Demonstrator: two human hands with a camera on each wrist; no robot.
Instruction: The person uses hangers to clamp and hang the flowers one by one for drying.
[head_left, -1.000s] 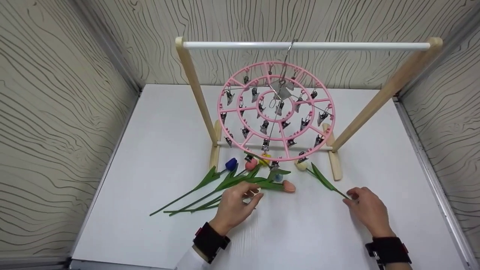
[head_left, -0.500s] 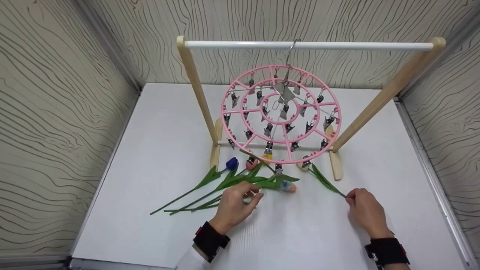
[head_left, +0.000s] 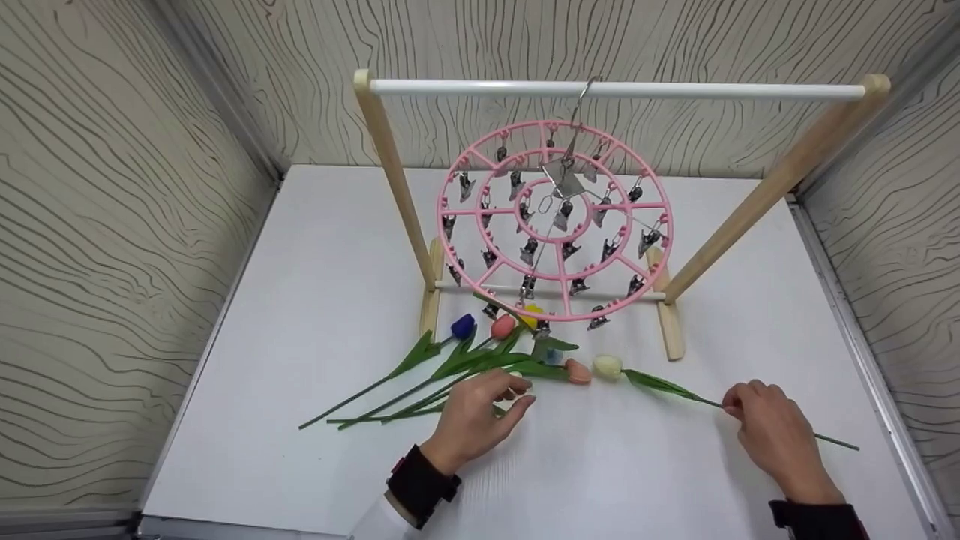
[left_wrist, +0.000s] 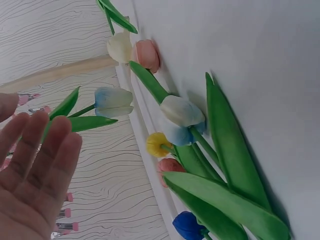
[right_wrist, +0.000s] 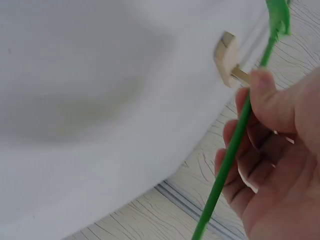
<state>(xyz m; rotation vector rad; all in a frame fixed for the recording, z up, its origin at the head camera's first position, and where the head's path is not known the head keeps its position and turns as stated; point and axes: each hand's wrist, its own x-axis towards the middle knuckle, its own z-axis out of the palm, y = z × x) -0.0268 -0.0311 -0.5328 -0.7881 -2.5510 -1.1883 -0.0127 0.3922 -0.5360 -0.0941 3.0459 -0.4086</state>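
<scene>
The right hand (head_left: 776, 435) pinches the green stem of a cream tulip (head_left: 607, 367) between thumb and fingers; in the right wrist view the stem (right_wrist: 227, 162) crosses the fingers. The left hand (head_left: 472, 420), fingers relaxed and slightly bent, hovers by the flowers and holds nothing visible. Beside it lie a blue tulip (head_left: 463, 325), a pink one (head_left: 502, 326), a yellow one (head_left: 532, 316) and a peach one (head_left: 577, 371). A blue-white tulip (left_wrist: 113, 102) hangs from a clip of the round pink rack (head_left: 566, 318). Another blue-white tulip (left_wrist: 182, 120) lies among the leaves.
A wooden stand with a white top bar (head_left: 675, 91) carries the pink rack by a hook. Many metal clips hang from its rings. The stand's right foot (head_left: 670, 330) rests on the white table (head_left: 315, 247); patterned panels enclose the back and sides.
The right hand has moved right and towards the near edge, drawing the cream tulip out from beside the rack. The rack has swung a little. The left hand has barely moved.
</scene>
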